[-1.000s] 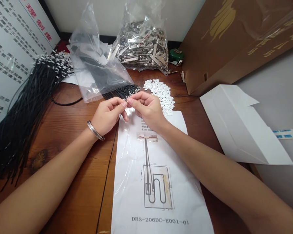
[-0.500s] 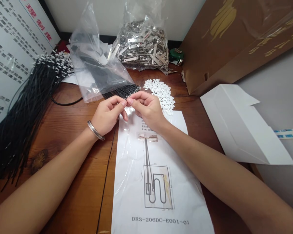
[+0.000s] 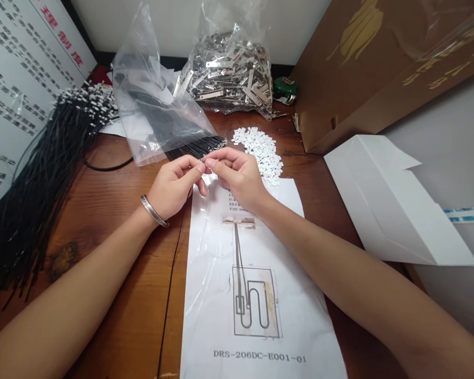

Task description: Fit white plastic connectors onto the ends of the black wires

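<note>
My left hand [image 3: 176, 185] and my right hand [image 3: 239, 176] meet fingertip to fingertip above the top of a printed sheet. Each is closed in a pinch between thumb and forefinger. Whatever lies in the pinch is tiny and mostly hidden, with only a small shiny dark bit showing. Right behind the fingertips, a bundle of black wires [image 3: 195, 146] with metal tips sticks out of a clear plastic bag [image 3: 142, 126]. Beside my right hand lies a pile of small white connector housings [image 3: 260, 150].
A drawing sheet [image 3: 209, 316] lies beneath my forearms. Black wires with white ends [image 3: 35, 195] heap up at left. At the back stand a bag of metal strips [image 3: 229, 73] and a green tape measure [image 3: 285, 90]. A brown box [image 3: 363, 68] and white folded card [image 3: 395, 205] flank the right.
My right fingertips have shifted very slightly against the left ones. Both hands otherwise keep the same place and pinch.
</note>
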Tool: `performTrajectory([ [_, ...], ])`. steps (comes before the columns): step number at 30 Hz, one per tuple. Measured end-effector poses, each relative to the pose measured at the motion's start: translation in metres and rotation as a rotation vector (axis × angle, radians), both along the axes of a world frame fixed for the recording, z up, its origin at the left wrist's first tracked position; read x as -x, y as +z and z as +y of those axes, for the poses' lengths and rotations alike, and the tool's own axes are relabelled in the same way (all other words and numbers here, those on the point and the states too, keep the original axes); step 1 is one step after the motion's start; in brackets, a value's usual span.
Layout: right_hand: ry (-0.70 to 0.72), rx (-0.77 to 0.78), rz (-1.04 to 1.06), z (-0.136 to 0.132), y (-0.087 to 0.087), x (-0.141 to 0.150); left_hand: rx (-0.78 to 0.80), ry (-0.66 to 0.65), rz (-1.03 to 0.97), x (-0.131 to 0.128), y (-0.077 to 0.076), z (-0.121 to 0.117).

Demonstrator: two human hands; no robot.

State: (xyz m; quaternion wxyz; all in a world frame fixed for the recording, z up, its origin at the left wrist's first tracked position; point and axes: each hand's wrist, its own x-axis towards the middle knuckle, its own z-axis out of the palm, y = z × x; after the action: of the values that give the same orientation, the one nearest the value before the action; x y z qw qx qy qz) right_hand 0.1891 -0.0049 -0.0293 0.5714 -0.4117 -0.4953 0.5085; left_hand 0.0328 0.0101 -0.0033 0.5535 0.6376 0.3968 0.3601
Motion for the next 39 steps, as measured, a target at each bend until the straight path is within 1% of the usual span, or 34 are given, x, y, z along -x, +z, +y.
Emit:
performTrajectory([
  [7, 0.022, -0.036, 0.068, -0.002, 0.003, 0.000, 0.004, 0.000, 0.006, 0.001, 0.000, 0.000],
  [14, 0.066, -0.032, 0.065, -0.003, 0.004, -0.003, 0.015, -0.001, -0.001, -0.001, 0.001, -0.001],
  [25, 0.021, -0.043, 0.063, -0.002, 0.003, 0.001, -0.025, -0.008, 0.000, -0.001, 0.001, -0.001],
  [29, 0.013, -0.050, 0.046, -0.002, 0.002, 0.001, 0.006, 0.008, -0.008, -0.002, 0.001, -0.001],
  [32, -0.012, -0.053, -0.017, -0.003, -0.002, 0.002, 0.021, 0.012, -0.009, -0.002, 0.001, 0.000],
  [35, -0.071, -0.055, -0.149, 0.000, 0.000, 0.000, 0.039, 0.011, -0.001, -0.002, 0.001, -0.001],
  [37, -0.166, -0.046, -0.273, 0.005, 0.008, -0.006, 0.053, 0.014, 0.004, -0.003, 0.002, -0.001],
  [38, -0.243, -0.032, -0.334, 0.007, 0.015, -0.012, 0.058, 0.015, 0.004, -0.003, 0.003, -0.002],
  [39, -0.292, -0.001, -0.408, 0.010, 0.023, -0.018, 0.062, 0.015, 0.002, -0.004, 0.003, -0.002],
])
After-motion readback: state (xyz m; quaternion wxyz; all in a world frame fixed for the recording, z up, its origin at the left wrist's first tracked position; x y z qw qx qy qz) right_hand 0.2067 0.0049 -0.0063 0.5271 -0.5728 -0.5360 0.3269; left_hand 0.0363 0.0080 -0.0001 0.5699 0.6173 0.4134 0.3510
